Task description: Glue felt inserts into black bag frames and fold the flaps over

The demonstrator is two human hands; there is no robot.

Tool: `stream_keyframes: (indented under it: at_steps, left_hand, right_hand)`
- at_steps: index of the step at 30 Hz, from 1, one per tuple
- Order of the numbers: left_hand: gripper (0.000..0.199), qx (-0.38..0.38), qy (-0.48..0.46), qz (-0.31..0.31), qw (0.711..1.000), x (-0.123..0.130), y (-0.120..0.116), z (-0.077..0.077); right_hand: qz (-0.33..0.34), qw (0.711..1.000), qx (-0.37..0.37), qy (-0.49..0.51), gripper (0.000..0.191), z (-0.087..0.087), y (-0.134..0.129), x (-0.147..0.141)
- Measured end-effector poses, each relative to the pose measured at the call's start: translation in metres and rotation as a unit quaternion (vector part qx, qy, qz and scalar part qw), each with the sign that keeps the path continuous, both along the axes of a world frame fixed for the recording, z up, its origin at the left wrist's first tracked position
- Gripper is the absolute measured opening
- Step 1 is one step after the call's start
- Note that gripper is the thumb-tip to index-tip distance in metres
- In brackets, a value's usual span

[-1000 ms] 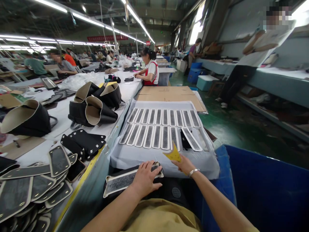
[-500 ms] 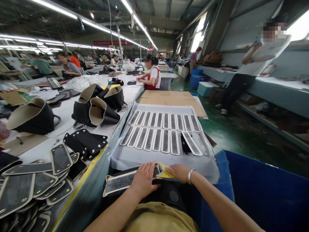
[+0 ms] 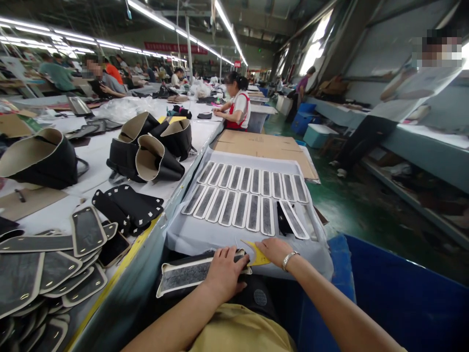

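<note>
Across my lap lies a long grey panel [image 3: 183,276] with a cream rim, on top of black material. My left hand [image 3: 226,272] holds its right part, fingers over the far edge and the thumb on the near side. In my right hand [image 3: 275,253], which wears a bracelet, is a flat yellow scraper [image 3: 259,255] with a pointed corner. The scraper is just beside the panel's right end, near my left fingertips. Beyond my hands, several similar cream-rimmed strips [image 3: 240,210] lie in two rows on a cloth-covered board [image 3: 205,239].
To the left, a worktable [image 3: 146,234] carries stacked grey panels [image 3: 54,271], black pieces [image 3: 128,205] and black bag bodies [image 3: 146,151]. A large blue bin [image 3: 403,293] stands at my right. A person in a red apron [image 3: 240,105] sits ahead; another person [image 3: 399,102] leans at the right bench.
My right hand and the yellow scraper have moved slightly right and up, away from the panel's end. My left hand still holds the panel. The view has shifted a little.
</note>
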State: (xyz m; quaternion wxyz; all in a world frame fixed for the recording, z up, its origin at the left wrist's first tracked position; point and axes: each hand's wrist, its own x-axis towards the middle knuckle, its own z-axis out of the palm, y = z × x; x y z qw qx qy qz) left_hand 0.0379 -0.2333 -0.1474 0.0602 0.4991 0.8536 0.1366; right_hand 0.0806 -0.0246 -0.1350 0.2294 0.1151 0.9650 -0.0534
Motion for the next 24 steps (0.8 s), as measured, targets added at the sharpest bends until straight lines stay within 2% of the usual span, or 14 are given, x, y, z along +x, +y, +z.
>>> stream_keyframes:
  at_steps: [3,9,13,19,22,24]
  left_hand:
    - [0.07,0.014,-0.012,-0.003,1.0,-0.001,0.001,-0.002]
    - [0.074,0.032,-0.008,-0.013,0.999,-0.004,-0.004,-0.008]
    - [0.076,0.01,-0.008,-0.03,0.999,-0.005,-0.004,-0.011]
    - [0.086,-0.015,0.011,-0.067,0.998,-0.006,-0.005,-0.013]
    - [0.09,0.005,-0.001,-0.048,0.999,-0.008,-0.006,-0.014]
    - [0.09,0.012,-0.02,-0.016,1.0,-0.01,-0.006,-0.015]
  right_hand:
    - [-0.007,1.0,0.014,0.014,0.057,0.001,-0.006,-0.001]
    - [0.003,0.999,0.024,0.026,0.044,0.001,-0.03,-0.009]
    - [0.005,0.999,0.046,0.029,0.04,0.001,-0.039,-0.013]
    - [0.007,0.997,0.075,0.031,0.047,0.002,-0.045,-0.016]
    - [0.016,0.996,0.079,0.028,0.039,0.004,-0.047,-0.018]
    - [0.008,0.996,0.083,0.025,0.04,0.003,-0.048,-0.02]
